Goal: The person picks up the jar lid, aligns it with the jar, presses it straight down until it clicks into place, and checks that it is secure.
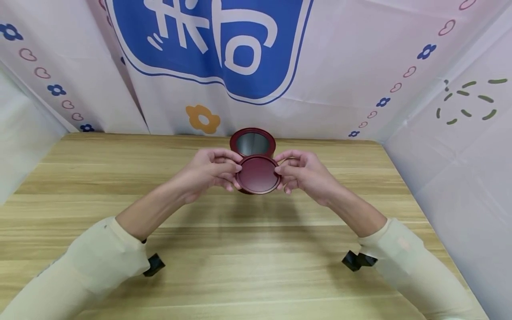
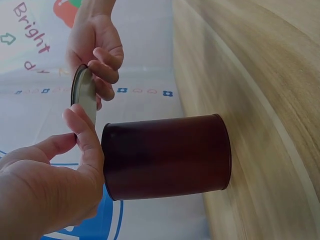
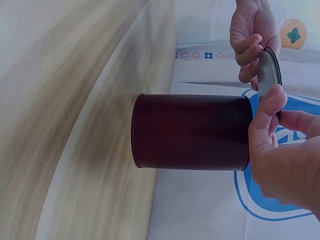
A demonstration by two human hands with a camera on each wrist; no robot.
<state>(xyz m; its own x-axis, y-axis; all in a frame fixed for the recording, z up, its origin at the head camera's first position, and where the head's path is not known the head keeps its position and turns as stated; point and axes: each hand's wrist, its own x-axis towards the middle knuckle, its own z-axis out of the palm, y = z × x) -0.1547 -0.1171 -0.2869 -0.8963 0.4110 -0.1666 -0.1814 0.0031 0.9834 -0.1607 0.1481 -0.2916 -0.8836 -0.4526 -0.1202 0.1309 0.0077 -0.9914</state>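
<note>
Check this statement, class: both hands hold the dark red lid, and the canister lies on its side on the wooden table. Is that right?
The canister is not on its side: it stands upright on the wooden table, its round rim facing up in the head view. The left hand and right hand do hold the red lid.

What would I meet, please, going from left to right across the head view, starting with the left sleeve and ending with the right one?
Left sleeve → left hand → lid → right hand → right sleeve.
</note>
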